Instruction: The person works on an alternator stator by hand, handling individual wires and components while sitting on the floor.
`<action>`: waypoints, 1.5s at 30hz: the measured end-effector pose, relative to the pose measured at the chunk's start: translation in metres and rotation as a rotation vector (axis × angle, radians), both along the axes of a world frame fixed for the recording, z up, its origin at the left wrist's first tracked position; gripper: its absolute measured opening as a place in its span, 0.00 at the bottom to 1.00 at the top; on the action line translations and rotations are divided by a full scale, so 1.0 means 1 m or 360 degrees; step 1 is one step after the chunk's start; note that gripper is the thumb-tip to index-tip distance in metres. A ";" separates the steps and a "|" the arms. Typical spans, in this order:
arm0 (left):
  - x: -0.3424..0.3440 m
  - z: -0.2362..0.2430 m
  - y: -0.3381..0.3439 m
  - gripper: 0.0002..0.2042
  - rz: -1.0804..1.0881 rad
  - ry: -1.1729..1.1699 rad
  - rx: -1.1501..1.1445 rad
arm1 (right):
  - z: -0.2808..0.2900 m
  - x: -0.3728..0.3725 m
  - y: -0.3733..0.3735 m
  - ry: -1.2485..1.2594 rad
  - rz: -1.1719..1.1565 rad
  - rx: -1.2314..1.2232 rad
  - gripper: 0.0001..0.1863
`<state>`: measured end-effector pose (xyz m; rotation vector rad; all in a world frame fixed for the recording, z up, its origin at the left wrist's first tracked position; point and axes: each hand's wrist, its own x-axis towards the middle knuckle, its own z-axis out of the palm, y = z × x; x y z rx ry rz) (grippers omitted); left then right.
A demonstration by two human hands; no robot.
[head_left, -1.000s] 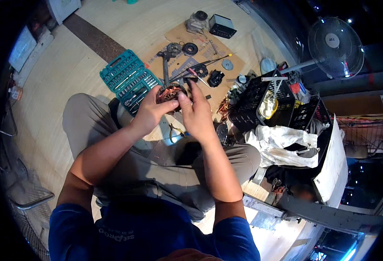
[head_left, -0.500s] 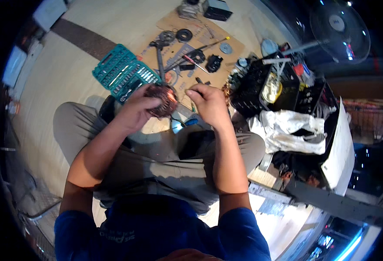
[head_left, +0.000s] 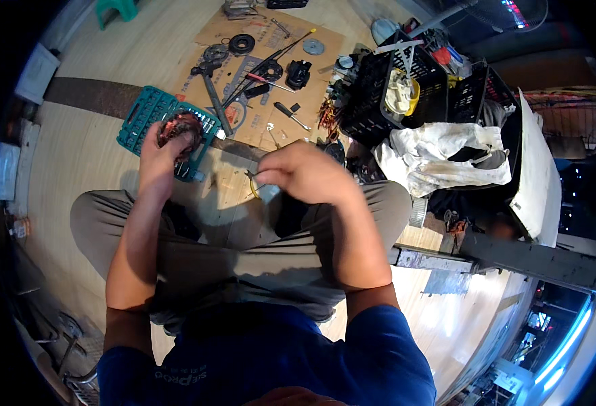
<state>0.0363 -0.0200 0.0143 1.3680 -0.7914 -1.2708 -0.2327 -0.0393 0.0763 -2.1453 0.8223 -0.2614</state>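
Note:
My left hand (head_left: 157, 159) grips a round copper-wound motor stator (head_left: 181, 132), its fingers wrapped about the dark coils. Under it lies an open teal socket set case (head_left: 135, 118) with rows of sockets and bits. My right hand (head_left: 304, 172), smeared a little by motion, is closed over the floor between my knees. At its thumb and fingertips shows a small tool with a yellow handle, which looks like pliers (head_left: 254, 188); the hand hides part of it. Just beyond that hand lies another thin tool (head_left: 273, 135).
Ahead lies a cardboard sheet (head_left: 210, 30) with a hammer (head_left: 216, 101), a screwdriver (head_left: 291, 115), a black ring (head_left: 241, 44) and dark machine parts. Black crates (head_left: 365, 101) stand to the right, with a white cloth (head_left: 440, 152) draped near them. A fan (head_left: 508, 13) is at the upper right.
My left hand has carried the stator left, over the socket case. My right hand has moved away from the stator, down toward the yellow-handled tool. The whole view has shifted.

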 end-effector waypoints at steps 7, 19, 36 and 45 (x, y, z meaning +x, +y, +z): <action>-0.002 0.018 0.014 0.25 -0.0638 0.0423 0.0082 | 0.013 -0.075 -0.018 -0.0289 -0.1001 -0.0276 0.07; 0.010 0.006 -0.009 0.20 0.0063 0.1373 -0.0190 | 0.021 -0.116 0.024 0.0170 -0.0974 -0.0030 0.09; -0.013 0.023 0.009 0.14 -0.0127 0.1076 -0.0187 | -0.030 -0.302 0.184 0.0314 -0.1863 0.0586 0.07; -0.022 0.015 0.015 0.14 -0.0113 0.0843 -0.0319 | 0.100 -0.024 0.079 -0.0770 -0.1171 -0.0313 0.17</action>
